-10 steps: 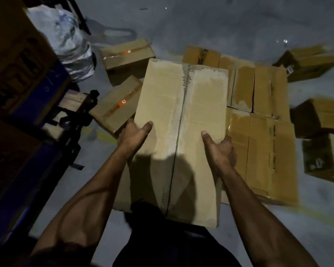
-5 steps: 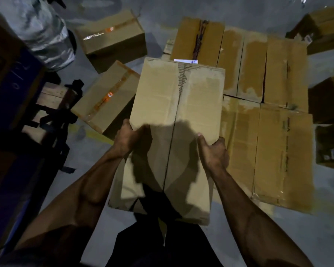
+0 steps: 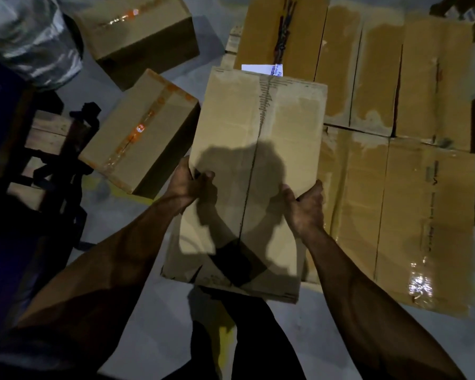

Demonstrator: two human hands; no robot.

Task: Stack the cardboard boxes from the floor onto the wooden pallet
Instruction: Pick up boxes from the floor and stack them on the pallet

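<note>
over the stacked boxes (image 3: 395,133), the held box (image 3: 258,160) has come nearer.

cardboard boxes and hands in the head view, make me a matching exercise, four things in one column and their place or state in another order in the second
Things:
1. held box
2. box with orange tape
3. left hand
4. white label

Places or states:
A. grips the near left edge of a carton
B. lies on the floor, left of the held carton
C. peeks out just past the held carton's far edge
D. gripped from both sides, the right hand on its right

Pairs: 1-D, 2-B, 3-A, 4-C
</note>
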